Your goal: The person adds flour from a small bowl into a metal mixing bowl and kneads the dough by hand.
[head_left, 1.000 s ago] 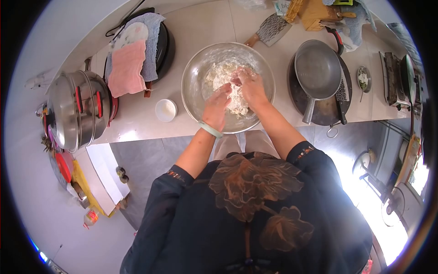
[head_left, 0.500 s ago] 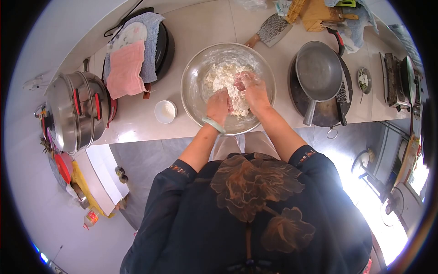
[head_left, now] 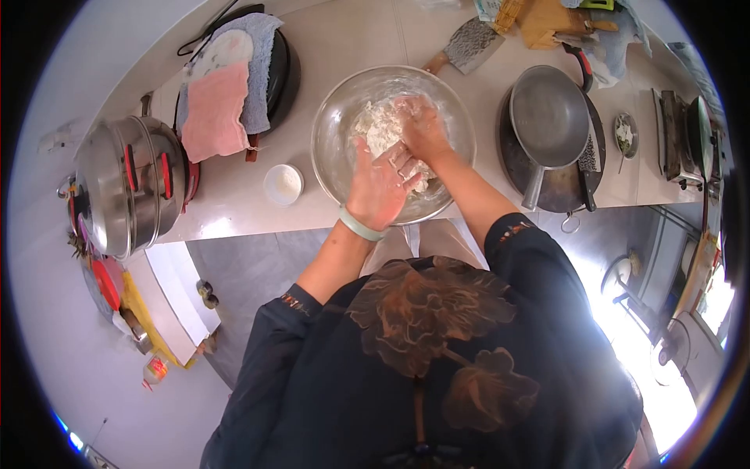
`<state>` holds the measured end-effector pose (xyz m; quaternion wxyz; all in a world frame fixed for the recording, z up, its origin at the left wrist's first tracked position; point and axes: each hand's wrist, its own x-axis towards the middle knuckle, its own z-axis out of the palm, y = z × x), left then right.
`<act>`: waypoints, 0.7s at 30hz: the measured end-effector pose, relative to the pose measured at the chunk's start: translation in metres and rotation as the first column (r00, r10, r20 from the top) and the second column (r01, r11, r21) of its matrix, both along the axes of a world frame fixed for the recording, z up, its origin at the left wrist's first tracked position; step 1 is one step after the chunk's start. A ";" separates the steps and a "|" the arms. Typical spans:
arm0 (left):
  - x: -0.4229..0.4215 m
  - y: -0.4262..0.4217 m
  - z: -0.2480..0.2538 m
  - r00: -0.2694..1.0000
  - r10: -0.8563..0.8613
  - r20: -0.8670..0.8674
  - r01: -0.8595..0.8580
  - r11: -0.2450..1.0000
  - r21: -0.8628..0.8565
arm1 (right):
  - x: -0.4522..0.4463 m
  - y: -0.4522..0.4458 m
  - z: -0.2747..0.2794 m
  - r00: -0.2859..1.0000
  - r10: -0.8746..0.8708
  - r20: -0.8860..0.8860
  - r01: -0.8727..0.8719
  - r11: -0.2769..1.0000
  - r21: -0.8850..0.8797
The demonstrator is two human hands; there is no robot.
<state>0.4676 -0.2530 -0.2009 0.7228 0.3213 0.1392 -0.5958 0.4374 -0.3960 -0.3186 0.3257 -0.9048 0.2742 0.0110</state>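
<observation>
A wide metal bowl [head_left: 333, 168] stands on the counter near its front edge, holding a lumpy, floury dough [head_left: 380, 127]. My left hand [head_left: 379, 187], with a pale green bangle at the wrist, is palm up over the bowl's near left part, its fingers spread and nothing held in it. Over the right part of the dough is my right hand [head_left: 424, 131], back up; its fingers point to the far left and are blurred, so what they hold, if anything, is hidden. The two hands are close together.
A small white bowl [head_left: 283, 184] sits left of the metal bowl. A cleaver [head_left: 473, 45] lies behind it. Right are a grey pan [head_left: 549, 117] and a knife [head_left: 587, 180]. Left are a steamer pot [head_left: 117, 187] and a pink cloth [head_left: 216, 109]. A stove [head_left: 673, 137] stands far right.
My left hand has turned palm up and opened, lifting off the dough. My right hand has moved slightly left and away from me. The view has shifted a little.
</observation>
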 end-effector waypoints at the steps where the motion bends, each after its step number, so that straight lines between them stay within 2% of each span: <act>1: 0.003 0.003 0.000 1.000 0.000 -0.019 0.000 1.000 -0.021 | 0.002 -0.002 0.032 0.986 -0.165 0.033 0.147 0.944 0.297; 2: 0.005 0.005 -0.002 0.999 -0.004 -0.041 0.002 0.999 -0.043 | 0.000 0.006 0.050 0.988 -0.139 0.072 0.111 0.944 0.309; 4: 0.005 0.003 -0.017 0.996 -0.048 0.074 0.051 0.998 -0.043 | 0.000 0.026 0.071 0.985 -0.093 0.144 0.041 0.943 0.329; 6: 0.000 -0.005 -0.020 0.987 -0.040 0.153 0.045 0.998 -0.032 | 0.004 0.047 0.018 0.985 -0.081 0.149 0.053 0.981 0.186; 8: -0.005 -0.014 -0.008 0.979 0.026 0.200 -0.025 1.000 -0.004 | 0.005 0.054 0.006 0.993 -0.056 0.101 0.051 0.997 0.057; 9: -0.004 -0.012 -0.009 0.990 -0.010 0.139 0.012 1.000 -0.017 | -0.002 0.041 0.027 0.989 0.056 0.140 -0.039 0.992 -0.119; 10: 0.000 -0.008 -0.012 0.996 -0.052 0.078 0.055 0.998 -0.031 | -0.002 0.027 0.051 0.990 -0.085 0.115 0.073 0.992 0.103; 11: 0.000 -0.001 -0.014 0.996 -0.088 0.010 0.088 0.995 -0.042 | -0.002 0.016 0.074 0.977 -0.208 0.055 0.180 0.930 0.321; 12: 0.001 0.006 -0.019 0.996 -0.091 -0.011 0.091 0.995 -0.033 | 0.000 0.012 0.083 0.951 -0.307 -0.030 0.278 0.811 0.514; 13: 0.004 0.007 -0.025 0.995 -0.099 -0.026 0.098 0.995 -0.035 | 0.002 0.015 0.071 0.910 -0.414 -0.006 0.347 0.755 0.557; 14: 0.007 0.005 -0.029 0.993 -0.111 -0.040 0.110 0.993 -0.041 | 0.003 0.017 0.072 0.922 -0.385 0.031 0.299 0.762 0.574; 16: -0.002 -0.005 -0.017 0.994 -0.049 0.093 0.049 0.999 0.002 | 0.002 0.038 0.090 0.939 -0.333 0.089 0.216 0.767 0.604; 17: -0.008 -0.008 -0.012 0.987 -0.018 0.158 0.014 1.000 0.022 | 0.001 0.050 0.074 0.932 -0.280 0.229 0.105 0.815 0.570; 20: -0.014 -0.011 -0.014 0.982 -0.036 0.188 0.027 0.998 0.051 | 0.000 0.048 0.048 0.954 -0.107 0.279 -0.016 0.914 0.406; 21: -0.013 -0.010 -0.015 0.984 -0.086 0.155 0.078 0.996 0.051 | 0.002 0.042 0.028 0.962 -0.082 0.260 0.004 0.959 0.285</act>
